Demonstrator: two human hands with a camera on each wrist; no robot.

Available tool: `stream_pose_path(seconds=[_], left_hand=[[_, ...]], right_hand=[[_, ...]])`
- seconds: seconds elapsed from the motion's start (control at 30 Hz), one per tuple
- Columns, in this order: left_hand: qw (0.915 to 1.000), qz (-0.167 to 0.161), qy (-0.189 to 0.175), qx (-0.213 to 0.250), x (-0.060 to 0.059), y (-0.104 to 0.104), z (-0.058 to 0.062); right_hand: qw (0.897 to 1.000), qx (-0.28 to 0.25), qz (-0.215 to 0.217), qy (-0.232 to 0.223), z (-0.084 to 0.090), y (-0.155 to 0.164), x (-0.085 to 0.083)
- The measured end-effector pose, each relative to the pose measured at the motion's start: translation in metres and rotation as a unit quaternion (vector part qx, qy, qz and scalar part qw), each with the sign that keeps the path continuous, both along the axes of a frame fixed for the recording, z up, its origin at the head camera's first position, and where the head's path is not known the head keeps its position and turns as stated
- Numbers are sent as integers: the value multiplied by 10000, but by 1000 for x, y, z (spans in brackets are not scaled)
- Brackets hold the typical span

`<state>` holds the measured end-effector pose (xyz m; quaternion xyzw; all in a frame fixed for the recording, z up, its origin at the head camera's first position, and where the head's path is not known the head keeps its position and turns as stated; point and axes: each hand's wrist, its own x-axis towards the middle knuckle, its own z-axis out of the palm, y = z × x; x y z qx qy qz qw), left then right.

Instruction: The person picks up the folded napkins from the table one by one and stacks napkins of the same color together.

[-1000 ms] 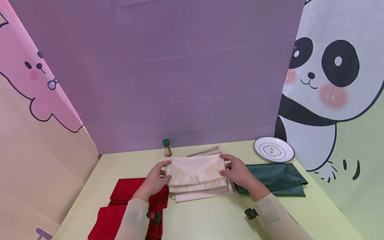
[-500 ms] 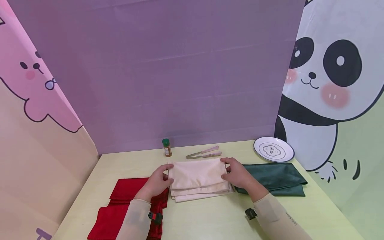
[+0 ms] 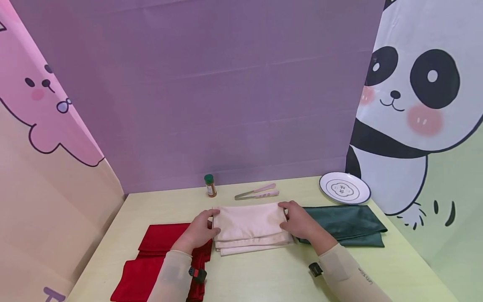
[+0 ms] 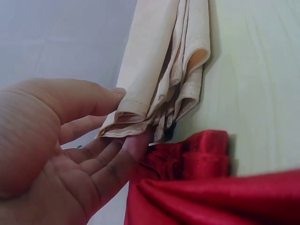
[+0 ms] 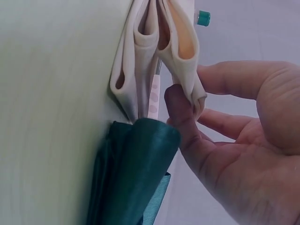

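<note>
A folded cream cloth (image 3: 249, 226) lies in several layers at the middle of the pale green table (image 3: 264, 272). My left hand (image 3: 213, 221) pinches the left end of its top fold, thumb above and fingers under, as the left wrist view shows (image 4: 123, 123) on the cream cloth (image 4: 164, 56). My right hand (image 3: 284, 216) pinches the right end of the same fold; in the right wrist view the hand (image 5: 190, 96) holds the cream cloth (image 5: 140, 51) between thumb and forefinger. The top fold lies low on the stack.
A red cloth (image 3: 151, 260) lies left of the stack, partly under my left forearm, and a dark green cloth (image 3: 347, 224) lies on the right. Behind stand a spice jar (image 3: 209, 186), tongs (image 3: 257, 192) and a white plate (image 3: 344, 188). Printed backdrops close in three sides.
Both hands have lowered the top fold of the cream cloth onto the stack and drawn it slightly nearer. The tongs behind it now show fully.
</note>
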<state>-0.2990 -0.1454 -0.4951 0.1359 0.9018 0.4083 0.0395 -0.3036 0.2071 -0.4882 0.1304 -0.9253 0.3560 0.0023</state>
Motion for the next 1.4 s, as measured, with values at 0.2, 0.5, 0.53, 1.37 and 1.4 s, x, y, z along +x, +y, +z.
stream_pose_path(seconds=[0.2,0.5,0.53,1.37,1.4], left_hand=[[9999,-67,45,-65,-2,0,-2],[9979,-234,-174,574,-1,-5,4],[9976,-274,-212,594,-1,-6,4],[9991,-256,-251,-206,0,3,0],[9991,-252,-222,-264,0,3,-1]], right_hand=[[9999,139,42,-8,0,0,1],[9975,-558,122,-414,9,10,1],[9974,-529,141,-459,9,11,1],[9981,536,310,-16,7,6,7],[9980,553,305,4,7,6,7]])
